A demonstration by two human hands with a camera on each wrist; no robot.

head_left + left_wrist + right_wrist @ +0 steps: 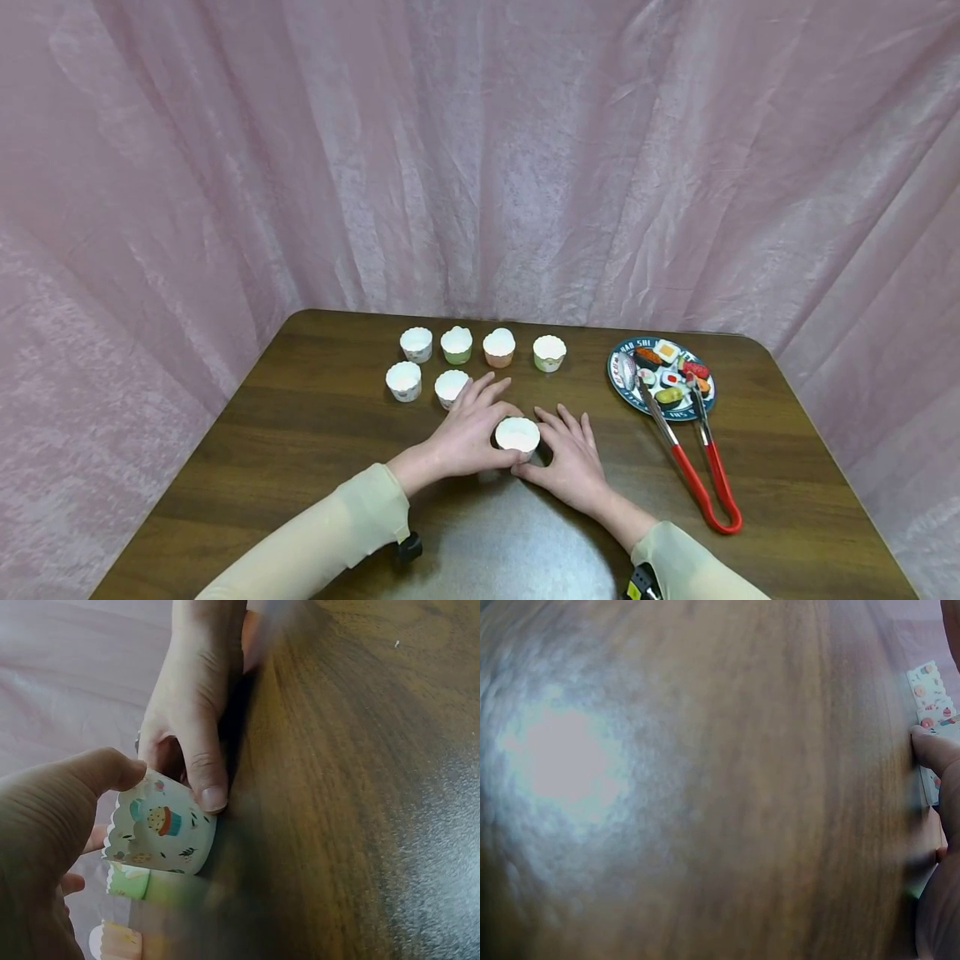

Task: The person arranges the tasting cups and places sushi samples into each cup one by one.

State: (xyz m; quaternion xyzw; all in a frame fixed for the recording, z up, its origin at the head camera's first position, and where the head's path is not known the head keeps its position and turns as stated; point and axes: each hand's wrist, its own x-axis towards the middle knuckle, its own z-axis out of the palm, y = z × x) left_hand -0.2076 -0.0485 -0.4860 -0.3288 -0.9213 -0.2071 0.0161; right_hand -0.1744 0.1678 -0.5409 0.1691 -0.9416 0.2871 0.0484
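Observation:
Between my hands is a white paper baking cup (517, 435), upright, with a scalloped rim and a printed cupcake on its side. My left hand (467, 437) pinches it from the left, its thumb at the rim in the left wrist view. From the right, my right hand (568, 468) curves thumb and forefinger about the same cup (165, 829), the thumb pressed low on its wall. Just beyond my left fingers another white cup (452, 387) is partly covered. Only an edge of the hands' work shows in the right wrist view.
Farther back stand more baking cups, among them a green one (457, 347), an orange one (499, 350) and a pale green one (550, 354). To the right, red-handled tongs (701, 487) lean on a plate (617, 387) of toy sushi. A pink curtain (480, 167) hangs behind the table.

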